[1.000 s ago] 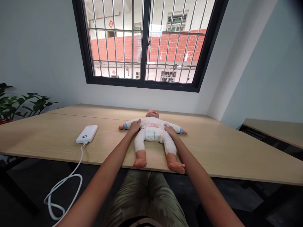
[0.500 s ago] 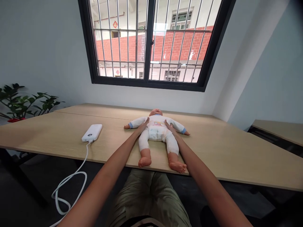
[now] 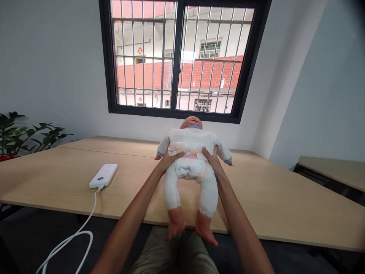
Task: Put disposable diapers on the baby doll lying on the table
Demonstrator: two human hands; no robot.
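Note:
A baby doll [image 3: 191,139] in white clothes with blue cuffs and collar, wearing a diaper [image 3: 188,168], is held up off the table on its back. My left hand [image 3: 170,159] grips its waist on the left, the thumb lying across the diaper's printed waistband. On the right side of the waist, my right hand [image 3: 212,159] does the same. Most fingers of both hands are hidden behind the doll's body. The doll's arms spread outward and its head leans back. Its bare feet hang over the table's front edge, slightly blurred.
The doll is above a light wooden table [image 3: 137,182]. To the left lies a white power bank [image 3: 104,176], with its white cable [image 3: 91,213] hanging off the front edge. A leafy plant [image 3: 31,133] stands far left. Behind the table is a barred window [image 3: 173,108].
Both hands have lifted the doll off the table and brought it closer to me; before, it lay flat. The camera view has tilted upward a little.

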